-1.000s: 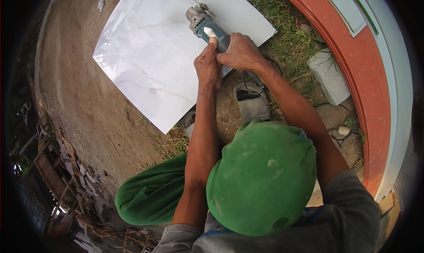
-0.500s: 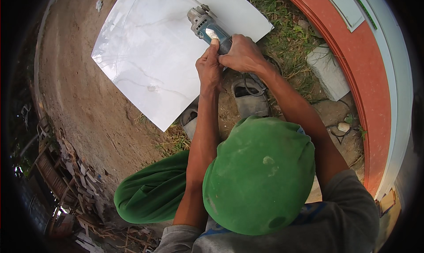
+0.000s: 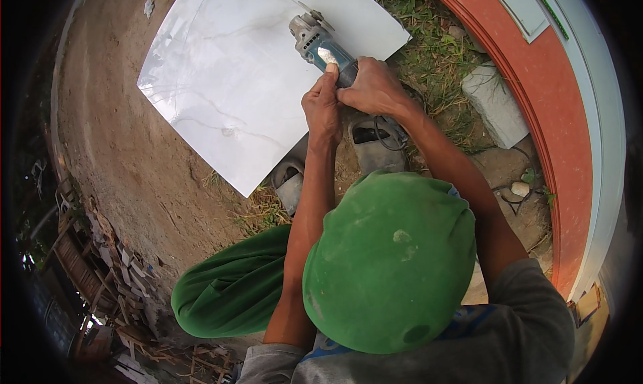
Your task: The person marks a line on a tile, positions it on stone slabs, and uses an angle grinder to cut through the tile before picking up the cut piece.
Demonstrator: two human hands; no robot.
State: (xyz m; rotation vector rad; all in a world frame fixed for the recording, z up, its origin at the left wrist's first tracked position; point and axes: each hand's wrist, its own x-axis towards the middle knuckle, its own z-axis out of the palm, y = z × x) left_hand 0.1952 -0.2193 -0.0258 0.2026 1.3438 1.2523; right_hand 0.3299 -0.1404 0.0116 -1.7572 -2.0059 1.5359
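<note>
My left hand (image 3: 320,106) and my right hand (image 3: 372,89) are closed round the body of a blue-grey angle grinder (image 3: 313,41), the left thumb lying along it near a pale patch. The grinder's head and thin disc are at a thin line on a large white marbled tile sheet (image 3: 214,69); whether the disc is cutting into it I cannot tell. A black cord (image 3: 392,143) hangs below my right hand. Grey sandal-like things (image 3: 378,156) lie under the sheet's near edge. A rounded green cloth-covered shape (image 3: 388,270) fills the lower middle between my forearms.
Dirt ground (image 3: 107,129) runs along the left, with broken wood scraps (image 3: 127,283) at lower left. Grass (image 3: 435,62) borders the sheet at right, beside a pale concrete block (image 3: 489,102), a small stone (image 3: 519,189) and a curved-looking red edge (image 3: 562,156).
Both hands and the grinder have moved slightly down and to the right along the sheet. The sheet and surroundings have shifted slightly up and left in view.
</note>
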